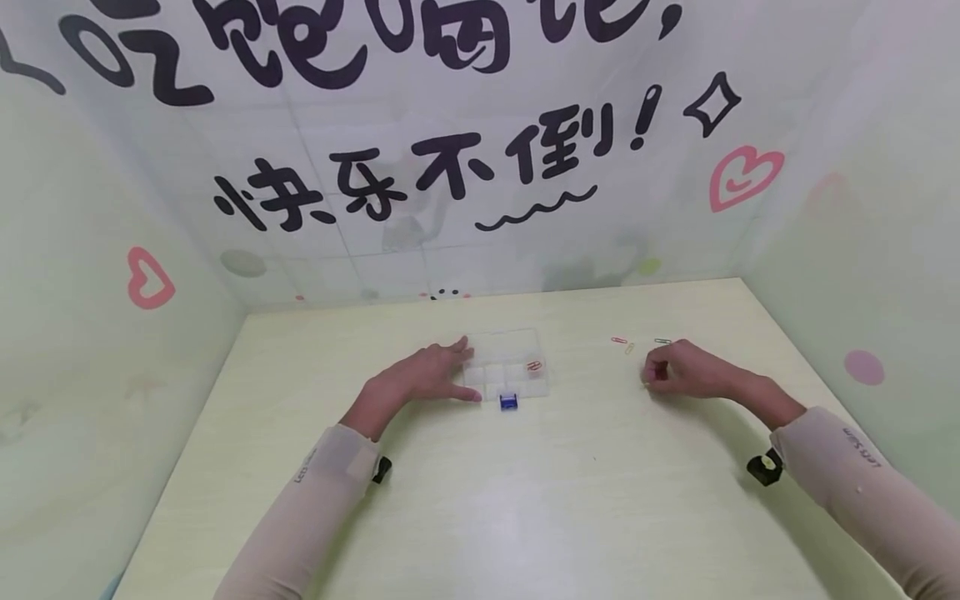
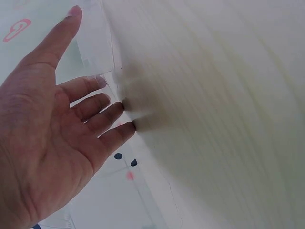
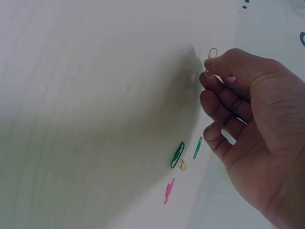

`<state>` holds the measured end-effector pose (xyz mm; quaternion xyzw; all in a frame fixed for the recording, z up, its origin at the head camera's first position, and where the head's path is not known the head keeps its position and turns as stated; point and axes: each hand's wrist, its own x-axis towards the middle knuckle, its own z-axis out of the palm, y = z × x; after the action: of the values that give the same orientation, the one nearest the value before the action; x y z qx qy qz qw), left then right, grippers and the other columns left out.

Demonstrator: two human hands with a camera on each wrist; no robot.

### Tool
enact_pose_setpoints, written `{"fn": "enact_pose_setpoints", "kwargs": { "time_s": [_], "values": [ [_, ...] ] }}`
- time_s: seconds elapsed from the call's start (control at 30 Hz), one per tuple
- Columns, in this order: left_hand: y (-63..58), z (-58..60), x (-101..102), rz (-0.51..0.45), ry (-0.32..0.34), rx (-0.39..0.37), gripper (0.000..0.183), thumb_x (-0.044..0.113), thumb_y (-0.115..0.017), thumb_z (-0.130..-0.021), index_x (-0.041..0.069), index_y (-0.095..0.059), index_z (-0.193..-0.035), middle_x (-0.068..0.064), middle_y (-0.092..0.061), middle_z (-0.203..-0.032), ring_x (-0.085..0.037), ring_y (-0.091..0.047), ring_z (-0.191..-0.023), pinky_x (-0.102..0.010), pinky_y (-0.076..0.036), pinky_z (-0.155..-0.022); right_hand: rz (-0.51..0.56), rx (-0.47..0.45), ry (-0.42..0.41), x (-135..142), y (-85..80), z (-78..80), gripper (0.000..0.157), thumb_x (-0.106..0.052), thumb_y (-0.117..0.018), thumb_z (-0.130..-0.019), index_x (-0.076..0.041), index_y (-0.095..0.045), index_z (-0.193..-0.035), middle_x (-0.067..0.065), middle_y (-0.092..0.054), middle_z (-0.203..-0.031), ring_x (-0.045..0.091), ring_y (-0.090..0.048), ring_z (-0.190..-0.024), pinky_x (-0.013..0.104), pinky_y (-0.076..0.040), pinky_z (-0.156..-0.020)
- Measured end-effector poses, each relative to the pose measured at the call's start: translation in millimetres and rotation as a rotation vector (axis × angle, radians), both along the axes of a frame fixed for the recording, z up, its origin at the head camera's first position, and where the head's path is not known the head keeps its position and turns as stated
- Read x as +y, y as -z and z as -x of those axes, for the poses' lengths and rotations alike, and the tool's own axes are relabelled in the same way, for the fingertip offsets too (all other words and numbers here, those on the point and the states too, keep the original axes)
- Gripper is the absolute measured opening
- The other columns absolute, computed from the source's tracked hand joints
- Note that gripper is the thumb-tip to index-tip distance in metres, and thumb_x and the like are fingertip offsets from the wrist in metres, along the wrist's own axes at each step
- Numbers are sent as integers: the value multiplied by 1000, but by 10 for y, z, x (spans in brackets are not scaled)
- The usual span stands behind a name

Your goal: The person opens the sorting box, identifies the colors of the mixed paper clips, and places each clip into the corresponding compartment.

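My left hand is at the left side of a clear plastic compartment box, thumb by the near corner and fingers spread along its edge. In the left wrist view, the fingers of that left hand are loosely extended. Red paper clips lie in a right-hand compartment. To the right of the box, my right hand pinches a yellow paper clip between thumb and forefinger, just above the table. Near it lie a dark green paper clip, a lighter green one, a yellow one and a pink paper clip.
A small blue piece sits at the box's near edge. The pale wooden table meets a printed back wall and side walls. A dark strap mount hangs under the right sleeve.
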<state>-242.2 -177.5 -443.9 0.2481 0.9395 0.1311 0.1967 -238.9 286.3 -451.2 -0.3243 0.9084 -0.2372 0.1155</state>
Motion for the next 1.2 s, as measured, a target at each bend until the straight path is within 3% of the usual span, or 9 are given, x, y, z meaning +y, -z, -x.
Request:
{"fn": "enact_pose_setpoints", "kwargs": {
  "time_s": [0.43, 0.73, 1.2],
  "values": [
    [-14, -1, 11, -7, -1, -12, 99, 64, -74, -92, 10, -35, -166, -11, -20, -176, -41, -30, -157, -54, -32, -125, 49, 47, -28, -224, -121, 12, 18, 3, -76, -92, -14, -71, -87, -12, -65, -81, 4, -58, -77, 27, -52, -70],
    [-12, 4, 8, 3, -4, -1, 100, 65, -74, -92, 10, -36, -166, -11, -22, -175, -42, -33, -156, -54, -34, -124, 93, 93, -55, -423, -109, 57, 20, 4, -76, -92, -15, -71, -87, -11, -66, -82, 5, -60, -78, 33, -56, -75],
    [-11, 6, 4, -13, -8, -5, 100, 64, -74, -92, 10, -35, -166, -12, -23, -175, -39, -34, -156, -53, -35, -123, 140, 88, -76, -776, -158, 55, 14, 1, -76, -93, -12, -74, -91, -9, -69, -86, 8, -61, -81, 37, -57, -74]
  ]
}}
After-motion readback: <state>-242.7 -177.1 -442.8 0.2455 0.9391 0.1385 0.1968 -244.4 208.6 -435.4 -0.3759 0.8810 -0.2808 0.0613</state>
